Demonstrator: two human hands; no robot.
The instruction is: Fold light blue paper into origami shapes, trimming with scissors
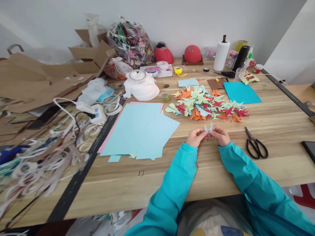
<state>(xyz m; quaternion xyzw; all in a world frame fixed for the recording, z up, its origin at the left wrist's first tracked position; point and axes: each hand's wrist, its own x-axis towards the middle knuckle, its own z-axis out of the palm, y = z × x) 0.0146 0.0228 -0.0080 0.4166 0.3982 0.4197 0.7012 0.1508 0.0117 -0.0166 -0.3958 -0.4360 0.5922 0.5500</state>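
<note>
Between the fingertips of both hands is a small light blue folded paper, with two pointed tips standing up. My left hand pinches it from the left, my right hand from the right. Its lower part is hidden by the fingers. Just beyond the hands lies a heap of folded paper cranes in pale green, orange, red and blue. To the right of my right hand rest black-handled scissors, blades slightly apart. Left of my hands are large light blue paper sheets, with pink edges showing beneath.
A turquoise sheet stack lies right of the cranes. Behind stand a white bottle-like cylinder, a red pincushion and a yellow tape measure. At left are a power strip, tangled ribbons and cardboard.
</note>
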